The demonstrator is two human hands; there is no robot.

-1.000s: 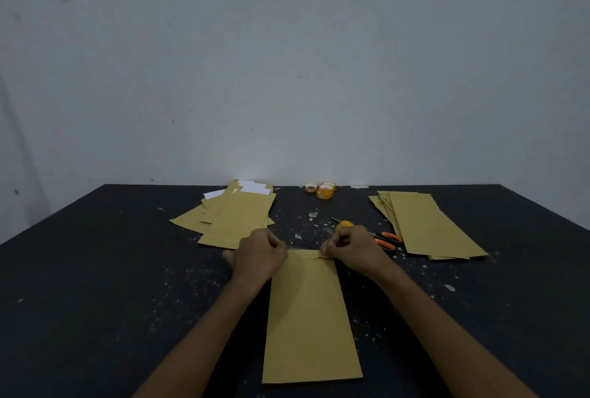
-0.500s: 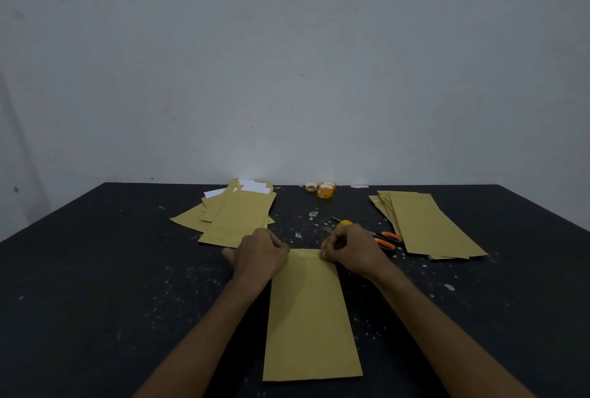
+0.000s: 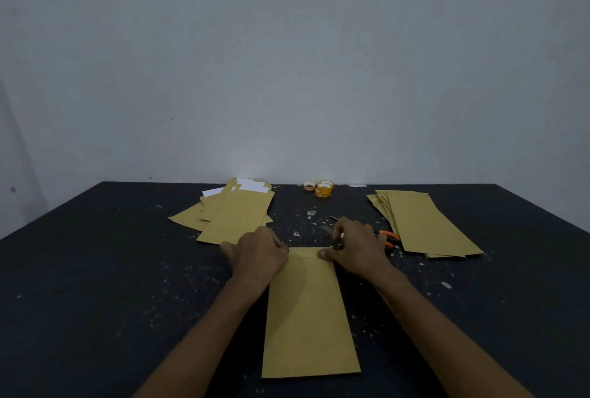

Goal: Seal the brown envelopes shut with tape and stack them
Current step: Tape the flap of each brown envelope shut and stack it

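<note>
A long brown envelope (image 3: 308, 317) lies flat on the black table (image 3: 95, 286) in front of me, its far end folded over. My left hand (image 3: 255, 255) presses on the far left corner of that end, fingers curled. My right hand (image 3: 357, 246) presses the far right corner with its fingertips. A loose pile of brown envelopes (image 3: 234, 210) with white paper sticking out lies at the back left. A neater pile of brown envelopes (image 3: 426, 223) lies at the back right. Rolls of tape (image 3: 322, 188) stand at the far edge by the wall.
Orange-handled scissors (image 3: 388, 236) lie just behind my right hand, partly hidden by it. White specks and scraps dot the tabletop. A plain pale wall rises behind the table's far edge.
The raised flap at the envelope's far end now lies flat. Both hands stayed at the far corners, the right one sliding slightly outward.
</note>
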